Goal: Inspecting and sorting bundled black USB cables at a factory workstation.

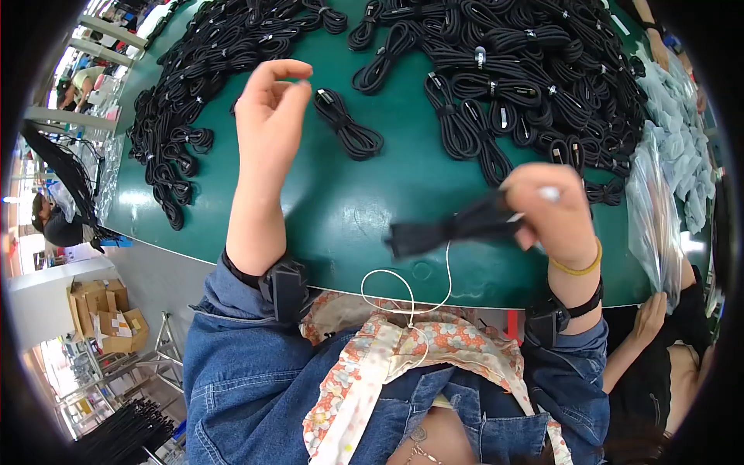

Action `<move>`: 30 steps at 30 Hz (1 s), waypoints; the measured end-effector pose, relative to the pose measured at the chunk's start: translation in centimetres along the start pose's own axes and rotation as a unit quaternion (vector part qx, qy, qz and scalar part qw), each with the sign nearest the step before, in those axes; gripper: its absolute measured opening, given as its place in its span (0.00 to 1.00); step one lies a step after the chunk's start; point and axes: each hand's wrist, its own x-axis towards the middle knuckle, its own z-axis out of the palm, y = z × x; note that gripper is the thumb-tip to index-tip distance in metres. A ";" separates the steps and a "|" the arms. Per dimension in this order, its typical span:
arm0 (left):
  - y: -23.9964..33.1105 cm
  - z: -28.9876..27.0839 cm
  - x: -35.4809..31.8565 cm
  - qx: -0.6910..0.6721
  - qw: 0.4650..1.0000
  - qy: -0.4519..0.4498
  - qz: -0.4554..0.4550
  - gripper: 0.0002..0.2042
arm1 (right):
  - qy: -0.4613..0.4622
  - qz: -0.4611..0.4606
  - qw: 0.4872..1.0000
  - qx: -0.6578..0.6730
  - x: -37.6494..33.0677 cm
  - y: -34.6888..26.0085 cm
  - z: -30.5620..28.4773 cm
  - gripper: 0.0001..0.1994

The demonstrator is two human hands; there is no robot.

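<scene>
Green table (372,194); right hand (546,213) grips black coiled cable (449,229).

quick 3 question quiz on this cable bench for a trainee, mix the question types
1. True or false: the left hand is holding a cable.
2. What does the right hand grip? A) a clear bag B) a bundled black cable C) a cardboard box
3. Fill in: the loose cable coils lie on a ____ table.

Key: 1 false, it is raised and empty, fingers curled. 2 B. 3 green.
</scene>
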 end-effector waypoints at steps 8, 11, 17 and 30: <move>-1.5 0.8 -1.6 0.476 0.836 -0.225 0.154 0.17 | 0.213 -0.268 0.865 0.366 1.6 1.7 -1.3 0.16; -1.1 1.4 -1.8 0.485 0.827 -0.255 0.130 0.16 | 0.298 -0.292 0.814 0.403 1.5 0.9 -2.1 0.16; 1.5 2.5 -1.8 0.078 0.970 -0.231 -0.010 0.17 | 0.278 -0.274 0.867 0.310 1.8 2.2 -0.7 0.15; 2.7 5.6 -4.8 -0.378 0.897 -0.149 -0.171 0.20 | 0.146 -0.233 0.959 -0.063 1.7 1.6 1.9 0.23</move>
